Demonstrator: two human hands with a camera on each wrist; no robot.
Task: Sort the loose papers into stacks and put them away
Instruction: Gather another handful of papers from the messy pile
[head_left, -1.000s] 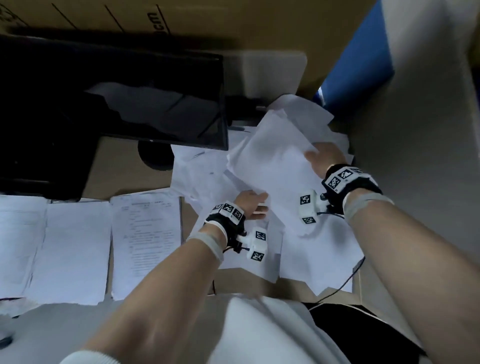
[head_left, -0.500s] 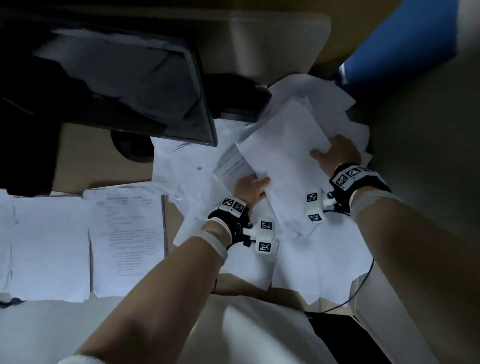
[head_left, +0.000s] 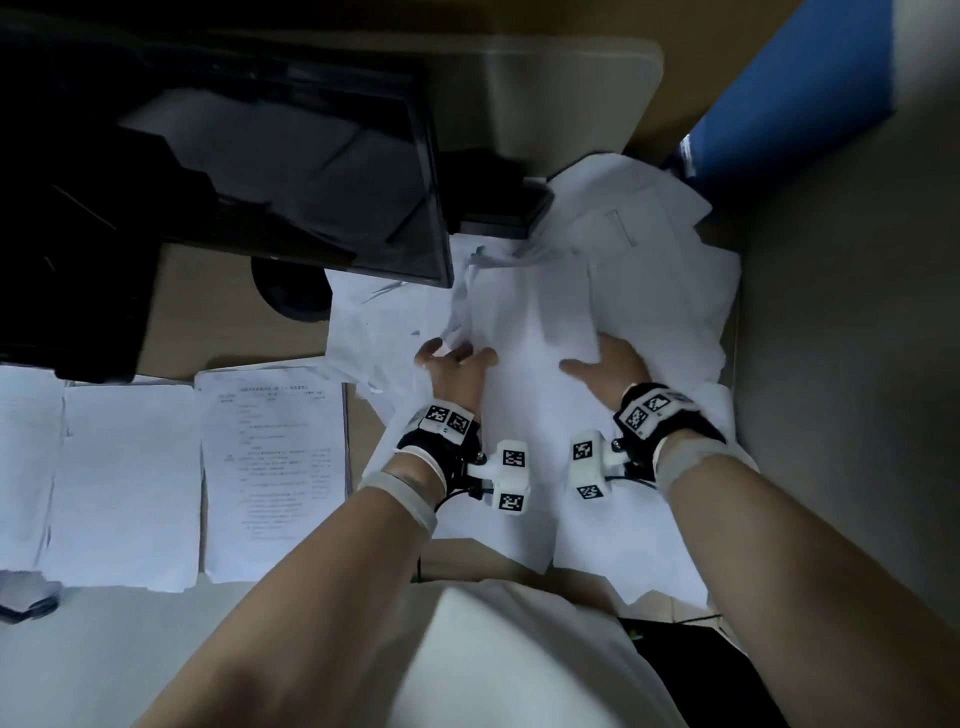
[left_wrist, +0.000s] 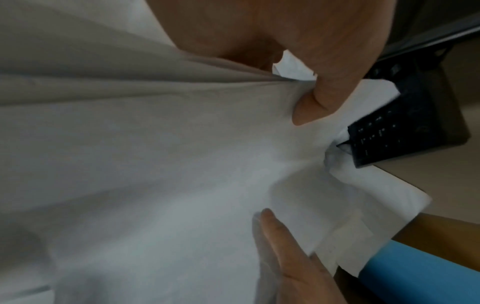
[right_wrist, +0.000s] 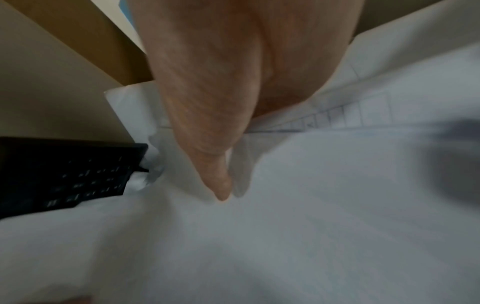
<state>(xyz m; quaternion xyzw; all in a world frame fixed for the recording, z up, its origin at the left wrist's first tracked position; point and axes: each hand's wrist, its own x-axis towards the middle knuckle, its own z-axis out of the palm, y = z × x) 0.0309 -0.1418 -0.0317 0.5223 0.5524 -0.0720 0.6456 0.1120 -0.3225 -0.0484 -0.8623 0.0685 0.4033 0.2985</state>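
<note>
A loose pile of white papers (head_left: 649, 270) covers the right part of the desk. Both hands hold a bundle of sheets (head_left: 530, 332) on top of it by its near edge. My left hand (head_left: 454, 364) grips the left corner, its thumb (left_wrist: 311, 107) on top and the fingers hidden under the sheets. My right hand (head_left: 608, 364) pinches the right side, thumb (right_wrist: 215, 174) on top and fingers beneath a sheet with a printed grid (right_wrist: 350, 115). Sorted stacks lie on the left: a printed one (head_left: 275, 478) and blank ones (head_left: 124, 483).
A dark monitor (head_left: 260, 156) hangs over the back left, its round foot (head_left: 291, 296) on the desk. A black keyboard (head_left: 498, 208) lies behind the pile. A blue panel (head_left: 789, 93) and a grey wall (head_left: 857, 415) close the right side.
My right hand came back toward me and my left hand slid left, so they now sit level. The slanted top sheet now lies square between them. The head view tilted.
</note>
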